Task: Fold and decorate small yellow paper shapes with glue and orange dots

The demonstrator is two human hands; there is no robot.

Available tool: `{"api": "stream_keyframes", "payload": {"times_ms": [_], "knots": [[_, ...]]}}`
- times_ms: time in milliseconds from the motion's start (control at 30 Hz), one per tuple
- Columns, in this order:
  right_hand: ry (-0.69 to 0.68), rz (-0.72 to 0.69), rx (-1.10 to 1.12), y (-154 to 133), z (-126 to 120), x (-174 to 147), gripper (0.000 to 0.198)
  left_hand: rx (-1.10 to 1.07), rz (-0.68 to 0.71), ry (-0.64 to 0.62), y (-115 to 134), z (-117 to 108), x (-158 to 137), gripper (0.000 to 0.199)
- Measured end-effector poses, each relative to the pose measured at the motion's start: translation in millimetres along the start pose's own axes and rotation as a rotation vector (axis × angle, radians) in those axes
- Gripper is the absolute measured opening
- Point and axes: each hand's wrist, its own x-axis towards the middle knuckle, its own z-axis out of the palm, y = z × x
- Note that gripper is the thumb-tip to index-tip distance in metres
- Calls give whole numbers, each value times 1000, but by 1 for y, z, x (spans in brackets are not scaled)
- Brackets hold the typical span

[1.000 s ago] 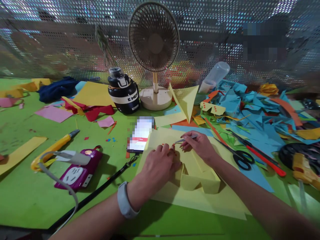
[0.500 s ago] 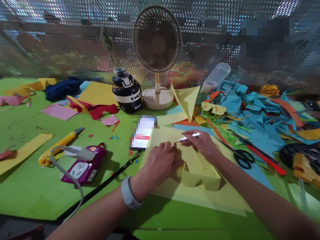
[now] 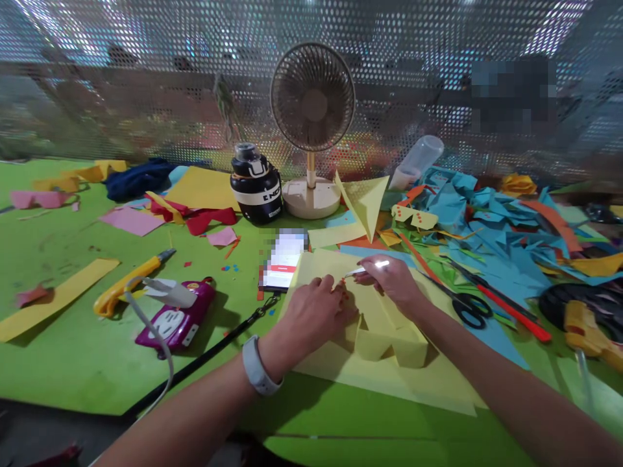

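My left hand (image 3: pixel 316 308) rests on a sheet of pale yellow paper (image 3: pixel 296 370), its fingers bent and drawn together. Small orange-red bits (image 3: pixel 342 281) show at its fingers; what else lies under them is hidden. My right hand (image 3: pixel 389 279) is closed around a slim white pen-like tool (image 3: pixel 380 264). The tool's thin tip points left, close to the orange-red bits. Folded yellow paper glasses (image 3: pixel 389 344) stand on the sheet just below my hands, near my left fingers; I cannot tell whether they touch.
A phone (image 3: pixel 282 259) lies beyond my left hand. Black scissors (image 3: pixel 470 308) and blue paper scraps (image 3: pixel 452 201) are at right. A purple socket block (image 3: pixel 180 318) and yellow cutter (image 3: pixel 131 279) lie left. A fan (image 3: pixel 314 104) and black bottle (image 3: pixel 257 188) stand behind.
The camera view has shifted slightly, so the background sits lower and the left-side things farther right. Both hands keep nearly the same pose, the tool tip still by the orange-red bits.
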Motion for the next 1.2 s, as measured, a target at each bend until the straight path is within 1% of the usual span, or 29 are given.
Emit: {"api": "stream_keyframes", "payload": {"times_ms": [233, 533, 667, 800, 1000, 1200], "knots": [[11, 39, 19, -4, 2, 0, 11, 4, 26, 8, -3, 6, 0, 30], [-10, 37, 60, -2, 3, 3, 10, -2, -16, -71, 0, 2, 2, 34], [-8, 53, 74, -2, 3, 3, 8, 9, -2, -52, 0, 2, 2, 36], [-10, 52, 78, -2, 3, 4, 8, 19, -3, -37, -1, 5, 2, 33], [-18, 56, 80, -3, 3, 5, 9, 43, 32, 0, -2, 10, 3, 34], [-23, 57, 77, -3, 3, 4, 10, 46, 34, -18, -2, 10, 3, 35]]}}
